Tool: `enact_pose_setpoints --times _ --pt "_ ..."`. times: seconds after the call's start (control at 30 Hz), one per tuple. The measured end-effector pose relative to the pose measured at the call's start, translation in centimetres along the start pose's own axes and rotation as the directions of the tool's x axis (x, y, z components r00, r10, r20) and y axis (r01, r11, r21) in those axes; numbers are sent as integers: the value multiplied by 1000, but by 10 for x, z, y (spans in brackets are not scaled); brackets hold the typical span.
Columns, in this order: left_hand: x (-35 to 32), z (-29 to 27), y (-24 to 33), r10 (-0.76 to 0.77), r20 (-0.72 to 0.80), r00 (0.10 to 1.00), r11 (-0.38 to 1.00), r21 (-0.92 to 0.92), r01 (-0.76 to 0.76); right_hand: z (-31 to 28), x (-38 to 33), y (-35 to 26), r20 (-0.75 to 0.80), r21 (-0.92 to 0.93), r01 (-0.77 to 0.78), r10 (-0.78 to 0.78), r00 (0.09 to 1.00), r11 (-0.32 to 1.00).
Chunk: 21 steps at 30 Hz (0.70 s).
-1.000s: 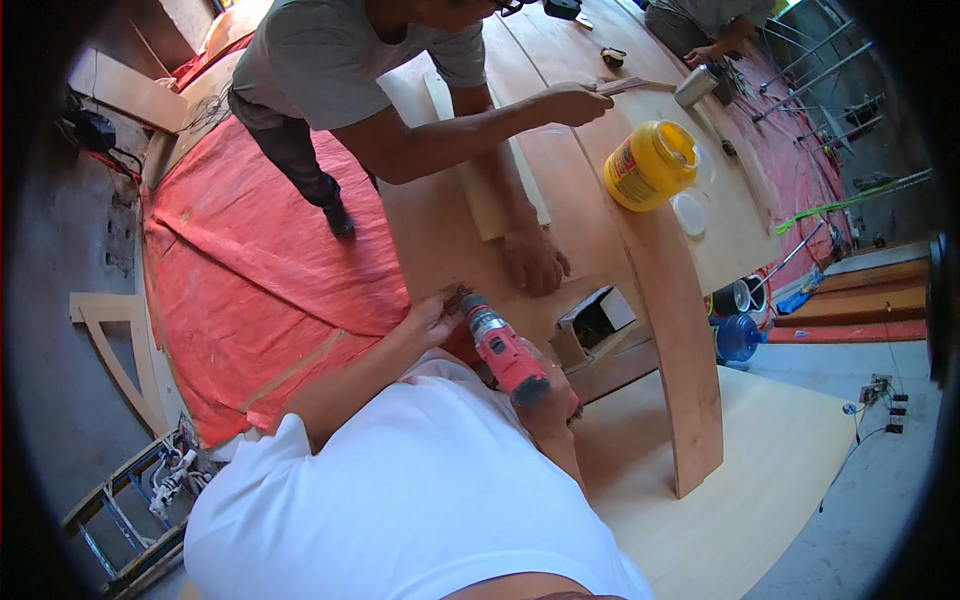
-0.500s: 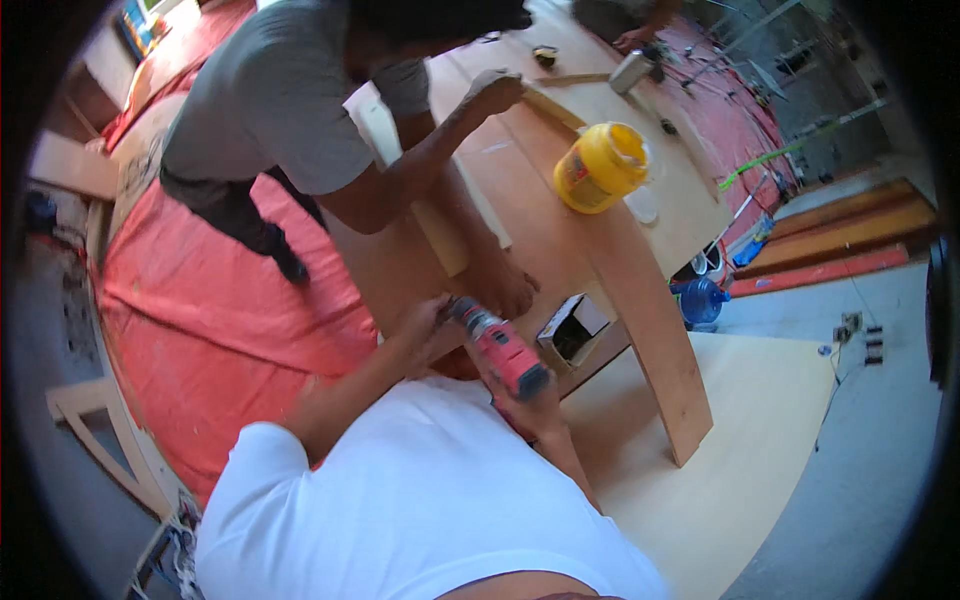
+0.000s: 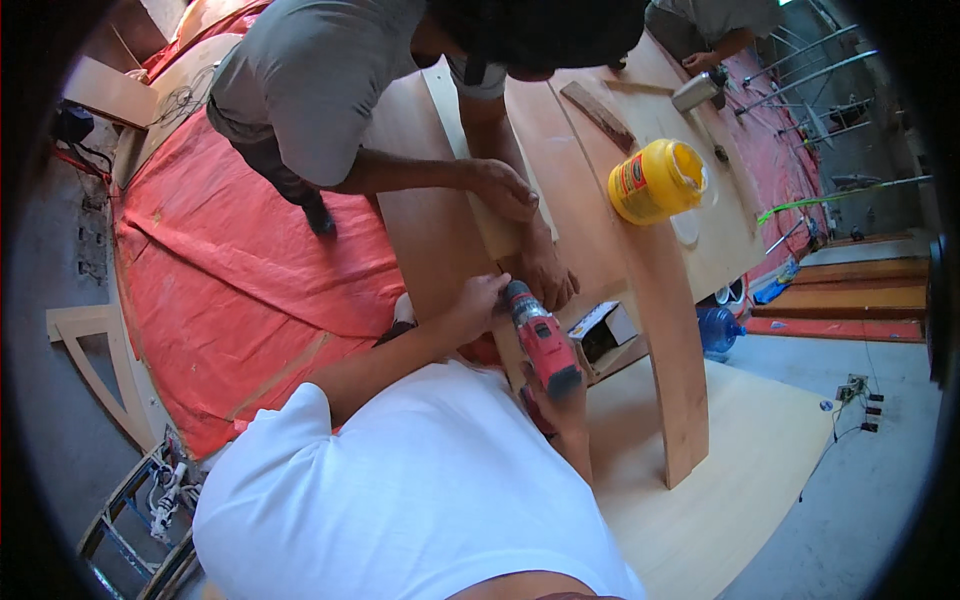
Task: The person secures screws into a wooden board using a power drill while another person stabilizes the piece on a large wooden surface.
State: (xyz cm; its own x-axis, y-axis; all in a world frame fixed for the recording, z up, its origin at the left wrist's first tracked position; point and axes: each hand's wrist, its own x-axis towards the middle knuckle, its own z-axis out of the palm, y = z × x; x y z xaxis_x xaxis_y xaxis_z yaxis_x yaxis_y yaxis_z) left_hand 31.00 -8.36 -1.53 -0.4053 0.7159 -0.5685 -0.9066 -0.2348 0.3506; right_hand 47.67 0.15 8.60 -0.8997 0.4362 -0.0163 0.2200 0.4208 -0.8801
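Observation:
A red and black cordless drill (image 3: pixel 546 345) is gripped from behind by my right hand (image 3: pixel 566 408), its chuck pointing away from me at the wooden boards. Beside the chuck, the fingers of my left hand (image 3: pixel 480 303) are pinched together at the board's edge; anything between them is too small to make out. Just beyond, a co-worker's hand (image 3: pixel 548 278) presses on the brown board (image 3: pixel 425 170). The co-worker's other hand (image 3: pixel 505 190) hovers above a pale wood strip (image 3: pixel 490 225). To the right of the drill sits an open small box (image 3: pixel 612 325), dark inside.
A yellow open tub (image 3: pixel 652 182) stands beside a long brown plank (image 3: pixel 675 370) overhanging a pale sheet (image 3: pixel 755 440). A metal bottle (image 3: pixel 697 92) and a wood offcut (image 3: pixel 598 115) lie farther off. Red sheeting (image 3: pixel 250 280) covers the left floor; a blue water jug (image 3: pixel 718 330) is at right.
The co-worker has leaned in, and the raised hand has come down nearer my hands. My view has shifted; the drill stays in my right hand beside my left fingers.

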Motion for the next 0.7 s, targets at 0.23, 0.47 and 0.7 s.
enact_pose_setpoints --times 0.23,0.47,0.7 --pt "-1 19 -5 70 4 998 998 -4 -70 -6 18 14 -11 -66 103 -104 995 992" --pt "18 15 -8 162 -20 987 980 117 -159 -7 41 13 92 12 18 -19 996 1000" --pt "10 18 -12 96 -29 995 986 139 -91 -11 40 16 72 -53 13 -9 997 999"
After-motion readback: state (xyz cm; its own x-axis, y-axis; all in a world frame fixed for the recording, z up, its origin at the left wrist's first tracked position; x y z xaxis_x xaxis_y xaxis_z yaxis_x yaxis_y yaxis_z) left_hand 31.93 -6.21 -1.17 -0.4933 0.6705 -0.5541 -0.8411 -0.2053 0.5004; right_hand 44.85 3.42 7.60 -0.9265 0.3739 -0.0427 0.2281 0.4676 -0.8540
